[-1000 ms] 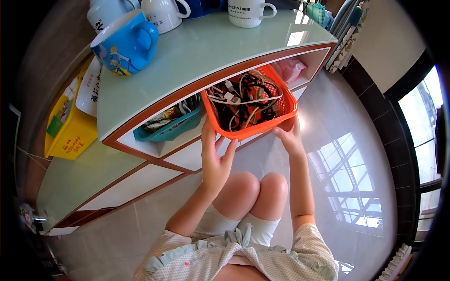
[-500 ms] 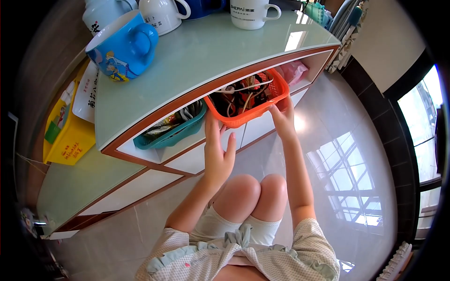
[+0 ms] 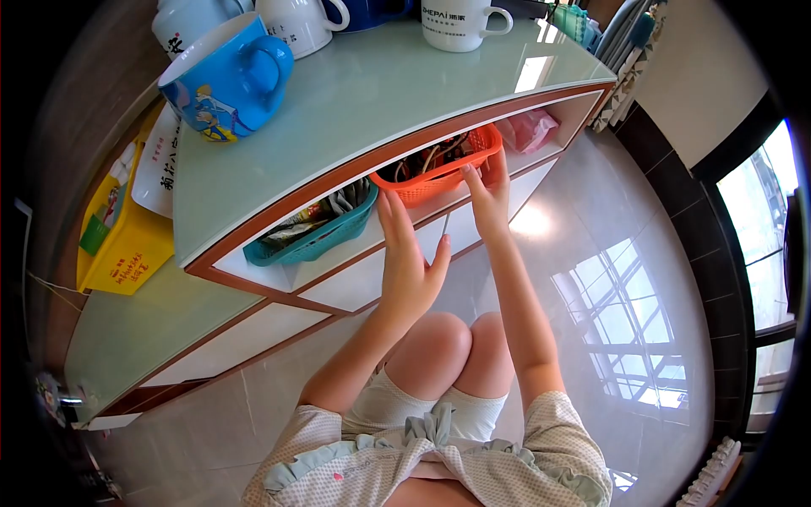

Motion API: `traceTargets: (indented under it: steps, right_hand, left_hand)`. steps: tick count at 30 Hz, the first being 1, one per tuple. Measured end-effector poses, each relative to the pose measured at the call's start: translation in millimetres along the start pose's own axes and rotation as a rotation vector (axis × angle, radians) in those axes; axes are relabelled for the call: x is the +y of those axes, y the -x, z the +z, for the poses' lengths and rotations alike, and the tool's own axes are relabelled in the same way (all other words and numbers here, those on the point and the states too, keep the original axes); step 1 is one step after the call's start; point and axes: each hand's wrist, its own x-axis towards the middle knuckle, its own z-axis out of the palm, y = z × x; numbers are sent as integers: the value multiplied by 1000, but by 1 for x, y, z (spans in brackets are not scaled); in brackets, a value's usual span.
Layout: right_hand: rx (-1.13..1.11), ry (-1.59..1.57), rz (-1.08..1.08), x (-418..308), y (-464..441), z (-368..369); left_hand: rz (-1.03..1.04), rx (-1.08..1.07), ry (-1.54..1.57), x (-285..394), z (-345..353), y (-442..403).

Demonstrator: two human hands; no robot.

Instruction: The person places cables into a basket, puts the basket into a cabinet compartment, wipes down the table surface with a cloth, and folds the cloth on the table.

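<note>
Since the earlier frame, the orange perforated plastic basket (image 3: 432, 188) has slid away from the body, deeper into the cabinet opening beyond both hands. The right hand (image 3: 490, 201) grasps its near right corner, thumb in front; the left hand (image 3: 412, 272) is open, fingertips at the near left corner, though whether they press on it cannot be told. The basket looks light and slightly flexible, its tangled dark and pale cables (image 3: 435, 159) loose and liable to snag; the stiff rim at both ends seems the best hold. Left of the left hand sits a teal plastic basket (image 3: 325, 240). The cabinet's glass top (image 3: 363, 114) hides the orange basket's back, and the right fingertips are hard to make out.
</note>
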Motion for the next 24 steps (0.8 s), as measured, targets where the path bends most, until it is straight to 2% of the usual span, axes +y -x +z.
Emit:
traceTargets:
  steps: [7, 10, 11, 14, 17, 21, 24]
  right_hand:
    - [54, -33, 15, -3, 2, 5]
    - [149, 59, -58, -2, 17, 7]
    - [184, 107, -95, -2, 25, 7]
    - [235, -40, 136, -24, 58, 12]
    - [109, -84, 226, -50, 91, 33]
    - [-268, -91, 320, -68, 129, 70]
    - [-464, 76, 263, -81, 149, 102]
  left_hand:
    - [-54, -48, -39, -1, -3, -1]
    - [-59, -71, 79, 1, -12, 5]
    - [-124, -110, 179, 3, -15, 13]
    - [-332, -169, 456, 4, -30, 44]
    - [-427, -65, 556, 6, -58, 61]
    - [-412, 57, 537, 15, -103, 80]
    - [-392, 127, 527, 26, -141, 95]
